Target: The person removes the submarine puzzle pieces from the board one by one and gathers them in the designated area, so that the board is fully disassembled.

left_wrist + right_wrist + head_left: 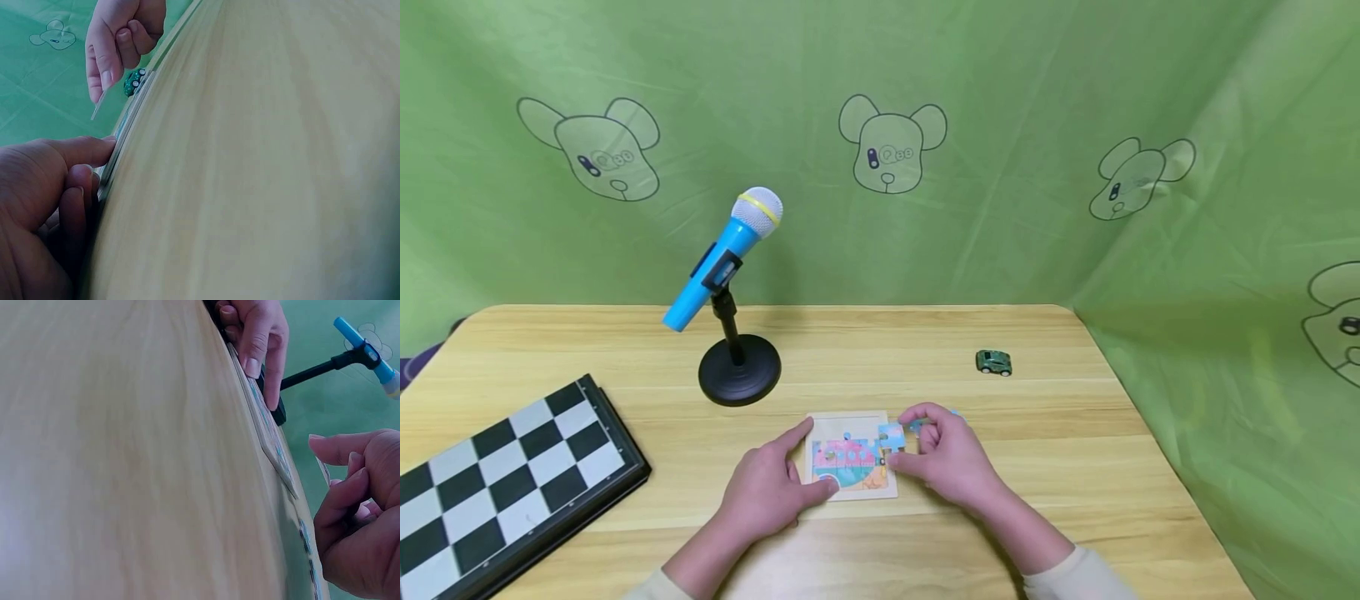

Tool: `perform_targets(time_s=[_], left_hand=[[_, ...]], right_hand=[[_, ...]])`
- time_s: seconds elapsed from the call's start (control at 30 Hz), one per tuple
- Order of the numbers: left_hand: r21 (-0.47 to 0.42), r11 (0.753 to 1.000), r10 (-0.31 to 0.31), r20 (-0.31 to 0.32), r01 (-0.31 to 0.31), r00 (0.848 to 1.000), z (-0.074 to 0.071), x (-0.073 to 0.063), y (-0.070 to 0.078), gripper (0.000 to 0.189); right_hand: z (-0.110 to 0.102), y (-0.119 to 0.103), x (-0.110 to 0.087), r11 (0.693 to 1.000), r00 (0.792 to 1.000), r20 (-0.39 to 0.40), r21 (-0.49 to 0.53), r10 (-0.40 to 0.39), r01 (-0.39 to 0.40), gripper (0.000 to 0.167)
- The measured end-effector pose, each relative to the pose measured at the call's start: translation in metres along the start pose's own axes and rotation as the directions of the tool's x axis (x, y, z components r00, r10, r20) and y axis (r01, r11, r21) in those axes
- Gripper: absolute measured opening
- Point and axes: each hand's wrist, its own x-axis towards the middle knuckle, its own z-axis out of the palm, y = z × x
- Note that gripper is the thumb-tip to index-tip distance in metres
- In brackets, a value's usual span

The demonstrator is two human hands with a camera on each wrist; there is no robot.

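The left hand (767, 490) holds the tray (850, 419) at its left side, thumb over the front edge; the right hand (953, 458) pinches a piece (892, 436) above the tray's right edge. On the surface (1090, 500), loose pieces (304, 537) lie right of the tray, the car (994, 362) farther back right, the microphone (724, 257) behind-left, the chessboard (512, 475) to the tray's left.

Green backdrop (1000, 250) behind & to R of wood-grain table (1075, 467), w/ cartoon animal heads (892, 150) printed in outline. Blue mic (737, 237), wht head w/ yellow band, tilted up to R in blk stand (740, 379); round base on tbl, L of ctr. Blk/wht checkerboard (523, 471) at L, angled, blk rim. Sm. green toy car (994, 362) R of ctr, twd back, well apart from mic. Purple item (422, 362) at far L, mostly hidden, ID unclear.
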Motion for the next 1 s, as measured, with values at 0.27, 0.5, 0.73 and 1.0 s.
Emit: perform_targets(time_s=[0.27,0.5,0.73,1.0], left_hand=[[-0.003,1.0,0.006,-0.007,-0.006,1.0,0.0,0.0,0.0,0.089],[-0.004,1.0,0.008,-0.006,-0.008,1.0,0.0,0.0,-0.001,0.089],[-0.013,1.0,0.002,-0.004,-0.002,1.0,0.0,0.0,-0.001,0.089],[-0.012,1.0,0.004,0.001,-0.004,1.0,0.001,0.0,-0.002,0.09]], right_hand=[[-0.016,0.006,-0.002,0.999,1.0,-0.023,0.035,-0.007,0.008,0.048],[-0.028,0.012,-0.003,0.999,0.999,-0.042,0.053,-0.01,0.013,0.048],[-0.04,0.018,-0.006,1.0,0.997,-0.072,0.024,-0.008,0.01,0.049],[-0.054,0.026,-0.01,1.0,0.994,-0.106,-0.011,0.015,-0.016,0.052]])
